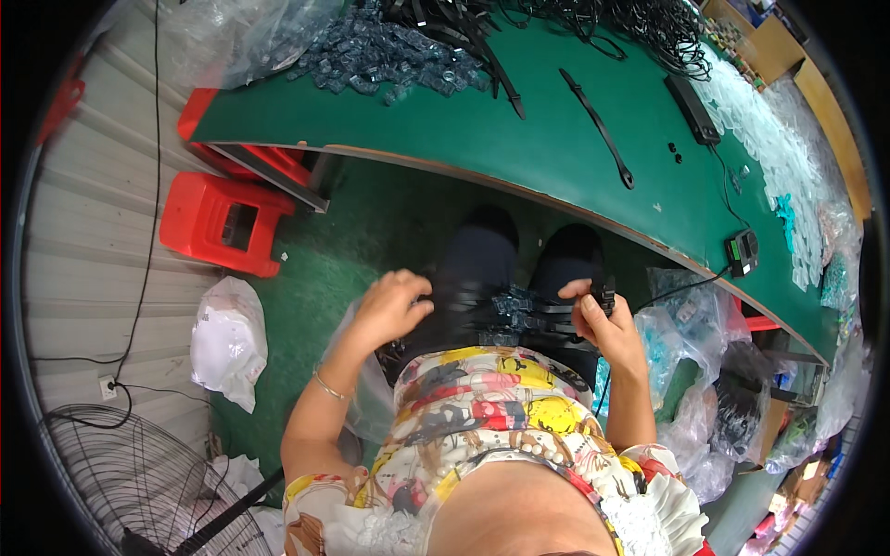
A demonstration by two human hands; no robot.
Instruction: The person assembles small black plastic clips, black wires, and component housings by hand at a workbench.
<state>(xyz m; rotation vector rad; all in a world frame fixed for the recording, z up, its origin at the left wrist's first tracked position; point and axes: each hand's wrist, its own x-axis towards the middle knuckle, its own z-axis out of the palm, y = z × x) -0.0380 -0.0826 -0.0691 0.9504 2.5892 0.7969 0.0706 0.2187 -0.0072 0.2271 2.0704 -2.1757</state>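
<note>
red stool (205,221) on green floor (320,246)

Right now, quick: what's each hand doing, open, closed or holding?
Left hand: fingers partly curled; whether it holds anything can't be told.
Right hand: closed on a black strap-like piece.

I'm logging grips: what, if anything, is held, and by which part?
The right hand holds a small black piece; which part is unclear. For the left hand, I cannot tell.
</note>
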